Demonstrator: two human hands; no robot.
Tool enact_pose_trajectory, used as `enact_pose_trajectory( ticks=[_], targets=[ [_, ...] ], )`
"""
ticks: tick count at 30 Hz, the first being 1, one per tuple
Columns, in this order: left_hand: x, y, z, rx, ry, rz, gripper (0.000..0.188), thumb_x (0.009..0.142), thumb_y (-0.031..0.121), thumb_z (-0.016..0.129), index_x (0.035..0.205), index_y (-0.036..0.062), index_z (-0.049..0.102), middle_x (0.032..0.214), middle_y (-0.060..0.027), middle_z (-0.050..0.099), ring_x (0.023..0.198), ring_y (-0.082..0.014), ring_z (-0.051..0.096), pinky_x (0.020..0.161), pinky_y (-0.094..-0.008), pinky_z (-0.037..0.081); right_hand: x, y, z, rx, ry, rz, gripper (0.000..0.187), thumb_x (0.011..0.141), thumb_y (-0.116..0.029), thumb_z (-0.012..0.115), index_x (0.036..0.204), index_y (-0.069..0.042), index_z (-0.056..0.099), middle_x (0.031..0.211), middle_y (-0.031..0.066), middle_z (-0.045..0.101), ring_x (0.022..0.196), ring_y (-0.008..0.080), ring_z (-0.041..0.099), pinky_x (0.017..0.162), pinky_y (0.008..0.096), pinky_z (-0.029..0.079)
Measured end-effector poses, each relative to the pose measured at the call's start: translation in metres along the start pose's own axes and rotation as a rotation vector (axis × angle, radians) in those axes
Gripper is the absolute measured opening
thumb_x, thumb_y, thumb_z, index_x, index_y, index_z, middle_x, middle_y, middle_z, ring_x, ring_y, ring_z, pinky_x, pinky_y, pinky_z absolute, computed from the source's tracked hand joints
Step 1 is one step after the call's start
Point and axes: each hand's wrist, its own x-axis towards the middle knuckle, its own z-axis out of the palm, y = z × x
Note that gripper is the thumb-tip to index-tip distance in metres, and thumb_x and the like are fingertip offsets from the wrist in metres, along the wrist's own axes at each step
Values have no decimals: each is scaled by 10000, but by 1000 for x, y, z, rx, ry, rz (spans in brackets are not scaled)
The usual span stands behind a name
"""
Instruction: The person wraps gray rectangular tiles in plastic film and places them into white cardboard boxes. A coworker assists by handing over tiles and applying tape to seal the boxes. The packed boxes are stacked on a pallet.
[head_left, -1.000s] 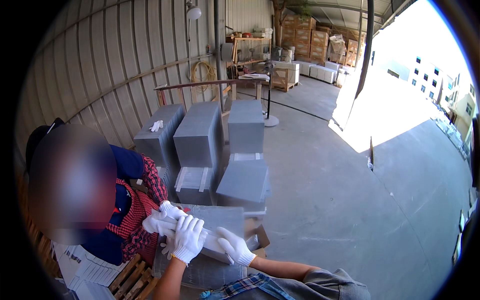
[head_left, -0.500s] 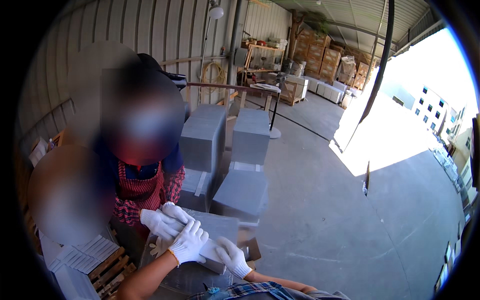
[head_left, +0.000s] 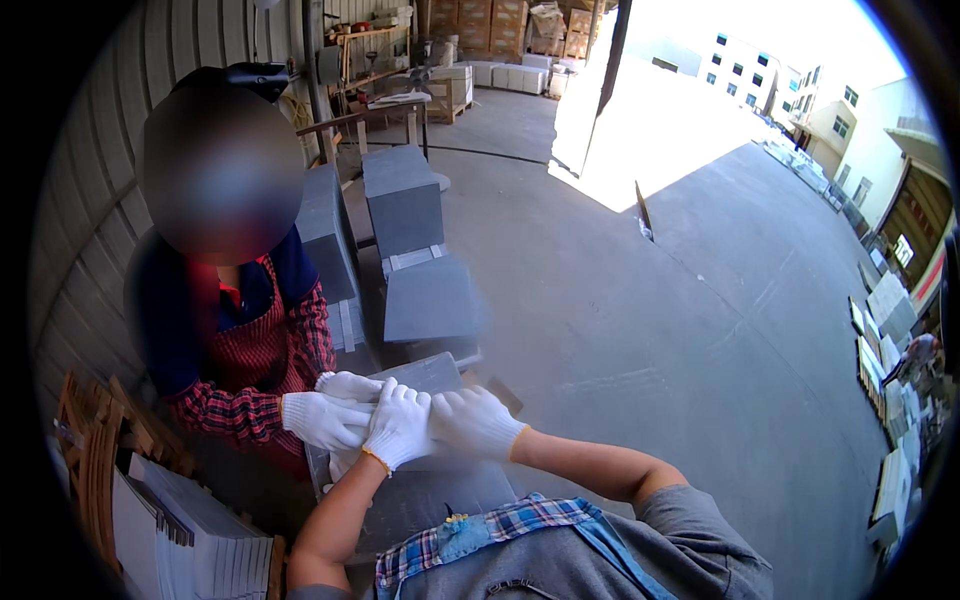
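Both my hands wear white knitted gloves. My left hand [head_left: 400,427] is closed, its fingers bent over something at the grey slab-like block [head_left: 425,373]; what lies under them is hidden. Beside it, touching or almost touching, my right hand [head_left: 476,423] is closed too, its fingertips out of sight. From the left a co-worker's gloved hand [head_left: 324,420] reaches in against my left hand. The co-worker's other gloved hand [head_left: 349,386] rests just behind it. Below our hands lies a dark grey flat surface [head_left: 430,505].
Stacks of grey slabs [head_left: 430,300] stand beyond the block. The co-worker [head_left: 250,330], in a red striped apron, stands at the left. Pale slabs [head_left: 215,555] and wooden pallets [head_left: 95,450] are at the lower left. Concrete floor [head_left: 620,330] stretches to the right.
The view has swung right and down. My right hand has drawn in beside my left and closed. The white strip seen between my hands is hidden now.
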Motion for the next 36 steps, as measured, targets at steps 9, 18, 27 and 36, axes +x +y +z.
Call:
enact_pose_trajectory(
  ticks=[9,18,27,36],
  targets=[
    [-11,3,2,-63,11,-5,761,578,716,778,911,40,670,851,-114,696,867,-254,663,963,-394,408,-5,-29,30,-155,64,192,603,714,-438,778,1132,-79,533,980,93,648,921,270,661,772,405,493],
    [-17,10,-4,-214,-56,-11,797,470,580,896,989,66,575,933,-113,652,959,-299,614,984,-431,403,-13,-7,61,-42,153,191,567,636,-319,846,1075,-63,594,995,117,653,943,298,651,815,402,526],
    [-7,9,24,-137,-51,-43,744,499,534,890,991,85,560,991,-129,621,986,-315,601,893,-435,459,-21,1,39,38,30,222,715,564,-454,908,1082,-66,602,993,110,639,957,289,647,818,390,511],
    [-4,1,30,-86,-9,-23,681,516,562,865,897,89,557,874,-99,613,891,-285,612,823,-425,451,-1,-1,38,38,-8,289,657,594,-482,870,1032,-53,634,946,130,685,897,308,698,789,413,552]
  ],
)
